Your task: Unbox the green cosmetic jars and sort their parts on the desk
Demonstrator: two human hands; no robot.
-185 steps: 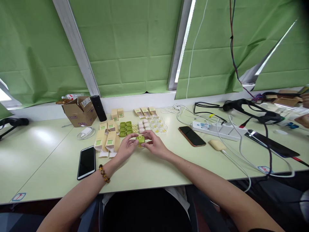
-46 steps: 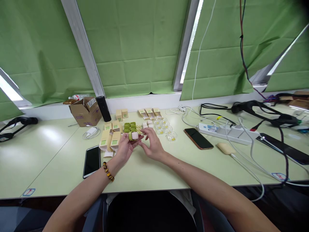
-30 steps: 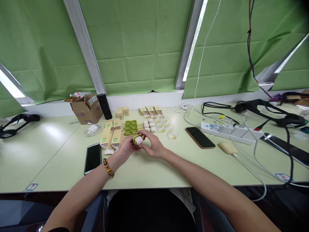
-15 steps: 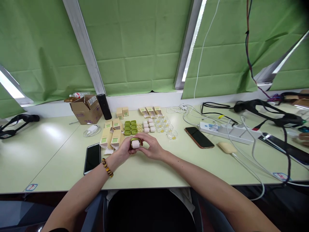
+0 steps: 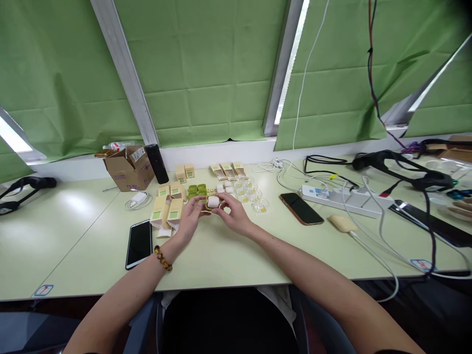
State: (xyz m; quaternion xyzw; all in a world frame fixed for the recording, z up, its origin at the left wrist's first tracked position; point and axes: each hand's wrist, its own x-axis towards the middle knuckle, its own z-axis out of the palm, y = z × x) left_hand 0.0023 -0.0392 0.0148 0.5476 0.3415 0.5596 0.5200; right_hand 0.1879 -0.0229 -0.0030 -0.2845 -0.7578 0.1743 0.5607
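Note:
A small green case (image 5: 208, 208) with a pale pink, rounded block (image 5: 213, 202) in it is held above the table, gripped from both sides. My left hand (image 5: 191, 214) closes its fingers on the left side of the case. On the other side, the thumb and fingers of my right hand (image 5: 233, 214) pinch it. Several more green cases (image 5: 197, 189) stand in rows just behind, partly covered by my hands. Pale pink blocks (image 5: 224, 188) and clear plastic domes (image 5: 260, 205) with yellow spots lie to their right. Open cream cardboard boxes (image 5: 158, 212) stand left of my left hand.
Two phones, one at left (image 5: 139, 244) and one at right (image 5: 301, 209), lie on the table (image 5: 236, 265). A power strip (image 5: 342, 200) with cables, a beige case (image 5: 342, 223) and a black headset (image 5: 401, 169) are at right. Behind stand a brown carton (image 5: 129, 169) and a black cylinder (image 5: 157, 163).
Both hands have moved the case slightly away from me and to the right. It now sits between the fingers rather than down against my left palm. The view has shifted slightly.

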